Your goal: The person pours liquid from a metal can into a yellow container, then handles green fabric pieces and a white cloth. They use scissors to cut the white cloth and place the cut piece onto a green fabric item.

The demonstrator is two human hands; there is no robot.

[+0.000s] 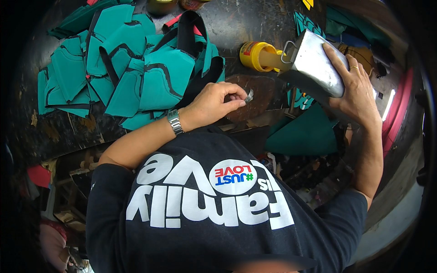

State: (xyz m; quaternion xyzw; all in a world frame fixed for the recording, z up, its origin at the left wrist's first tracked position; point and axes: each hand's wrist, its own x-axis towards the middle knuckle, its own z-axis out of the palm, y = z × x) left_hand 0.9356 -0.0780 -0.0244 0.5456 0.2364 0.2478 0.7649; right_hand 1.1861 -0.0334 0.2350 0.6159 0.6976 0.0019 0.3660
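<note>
My right hand (pixel 355 86) grips a silvery metal container (pixel 314 66) with a wire handle, fingers spread over its side. The container is tilted beside an open yellow jar (pixel 256 56). A tan mass (pixel 271 60) shows between the jar's mouth and the container; whether it is flowing I cannot tell. In front of my chest, my left hand (pixel 214 102) is closed, with a small crumpled silvery piece (pixel 249 95) at its fingertips. Beneath that piece lies a round brown board (pixel 259 107) on the dark table.
Stacked green cut pieces with black edging (pixel 168 82) cover the table's left side. Two jars (pixel 161 5) stand at the far edge. A large green sheet (pixel 302 134) hangs below the table edge, near my right arm. Patterned green pieces (pixel 307 25) lie behind the container.
</note>
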